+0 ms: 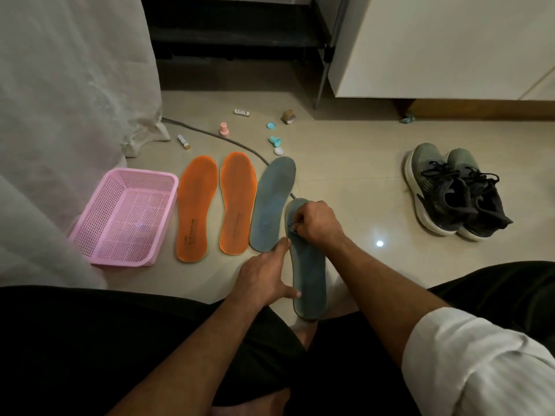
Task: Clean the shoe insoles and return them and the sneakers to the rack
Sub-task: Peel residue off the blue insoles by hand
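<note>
Blue insole (310, 283) on floor, left grip (264, 277) spread against its edge, right grip (318, 223) pinching a small item on it.

Dim, warm light; a lamp glare spot on the floor tiles (380, 243); edges bend.

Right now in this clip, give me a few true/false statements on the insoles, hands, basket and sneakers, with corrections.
1. Two orange insoles lie side by side on the floor. True.
2. The pink basket holds the sneakers. False: the sneakers sit on the floor to the right.
3. The left hand steadies the near blue insole at its edge. True.
4. The right hand rests flat and open. False: its fingers are curled, pinching something small against the insole.
</note>
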